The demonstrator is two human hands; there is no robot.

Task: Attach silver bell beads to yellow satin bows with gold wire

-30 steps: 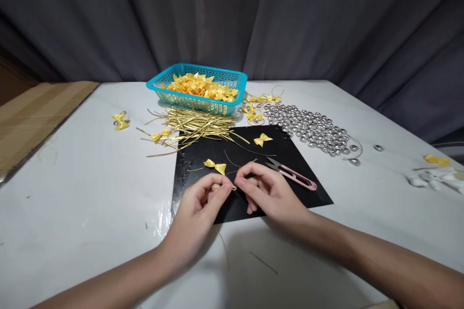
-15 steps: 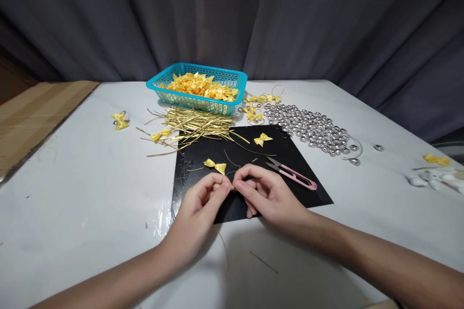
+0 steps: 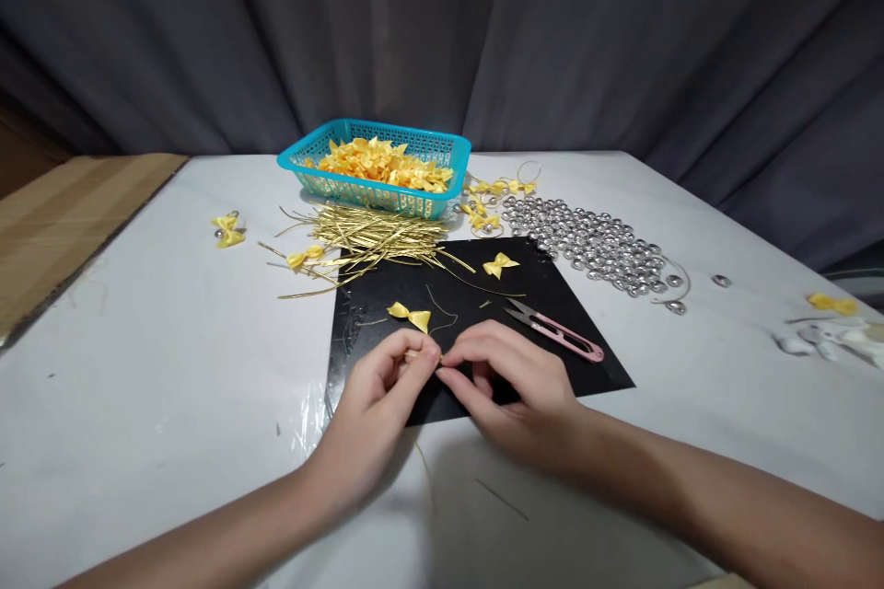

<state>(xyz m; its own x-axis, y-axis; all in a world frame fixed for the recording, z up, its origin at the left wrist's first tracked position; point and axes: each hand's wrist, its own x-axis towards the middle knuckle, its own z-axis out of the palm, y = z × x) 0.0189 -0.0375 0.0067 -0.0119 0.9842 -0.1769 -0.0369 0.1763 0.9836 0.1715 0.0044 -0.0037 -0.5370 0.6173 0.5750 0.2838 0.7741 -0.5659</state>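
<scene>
Over the front of a black mat point(image 3: 594, 377), my left hand point(image 3: 378, 391) pinches a gold cord point(image 3: 423, 465) between thumb and forefinger. A thin length of it trails down below that hand. My right hand point(image 3: 529, 391) meets it fingertip to fingertip, thumb and forefinger closed on a tiny gold bit of the cord. Most of what is between the fingers is hidden. Just beyond my left hand lies a yellow ribbon bow point(image 3: 410, 317). Pink-handled thread snips point(image 3: 563, 336) rest on the mat, right of my right hand.
A blue basket point(image 3: 294, 164) of yellow bows stands at the back, with a pile of gold cords point(image 3: 379, 235) before it. Many silver beads point(image 3: 594, 244) spread to the right. Cardboard point(image 3: 75, 221) lies at the left edge, a small white figure point(image 3: 832, 340) at the right.
My right hand has turned and dropped slightly, its thumb and forefinger now straighter at the cord. My left hand stays almost where it was.
</scene>
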